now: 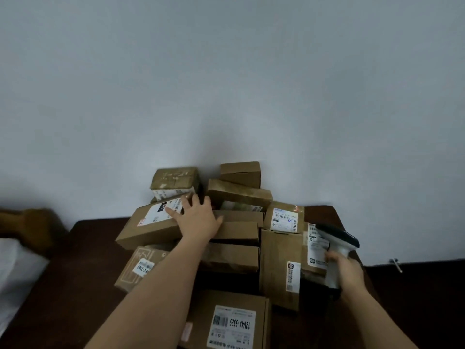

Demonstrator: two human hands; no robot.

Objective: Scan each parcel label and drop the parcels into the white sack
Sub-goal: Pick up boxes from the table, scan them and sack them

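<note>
My left hand (198, 217) lies flat, fingers spread, on the tilted long parcel (151, 226) at the pile's far-left top; my right hand (346, 269) is wrapped round the scanner (336, 248) by the surface's right edge. White sack (15, 270) sits off the left edge. Risk: dragging that parcel out one-handed could shift the loose stack and tip neighbouring boxes off the surface.

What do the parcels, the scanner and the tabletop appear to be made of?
Parcels: brown corrugated cardboard, matte, some wrapped in glossy tape, with white paper labels. Scanner: likely moulded plastic, white body, dark head. Tabletop: dark brown, probably wood or veneer, with a faint sheen.
</note>
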